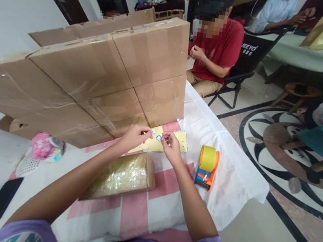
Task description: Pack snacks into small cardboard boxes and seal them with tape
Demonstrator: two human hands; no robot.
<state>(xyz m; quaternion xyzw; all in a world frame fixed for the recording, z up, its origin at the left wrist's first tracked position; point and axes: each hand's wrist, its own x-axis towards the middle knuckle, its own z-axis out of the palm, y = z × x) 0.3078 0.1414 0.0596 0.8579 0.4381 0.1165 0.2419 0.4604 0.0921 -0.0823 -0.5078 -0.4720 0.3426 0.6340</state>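
Observation:
My left hand (137,137) pinches a tiny whitish piece (153,131) at its fingertips, too small to name. Close by on the right, my right hand (171,145) has thumb and fingers closed on a small white piece with a blue edge (158,138). Both hands hover over a pale yellow sheet (183,140) with an uneven edge, which lies at the foot of the cardboard wall. Nearer to me, a taped cardboard box (123,176) lies between my forearms.
A wall of taped cardboard boxes (101,73) stands along the table's far side. Right of my arm is a tape dispenser (207,168) with yellow tape. On the left lie a pink bundle (42,145) and a black tablet-like slab (0,201). A person in red (223,48) sits beyond.

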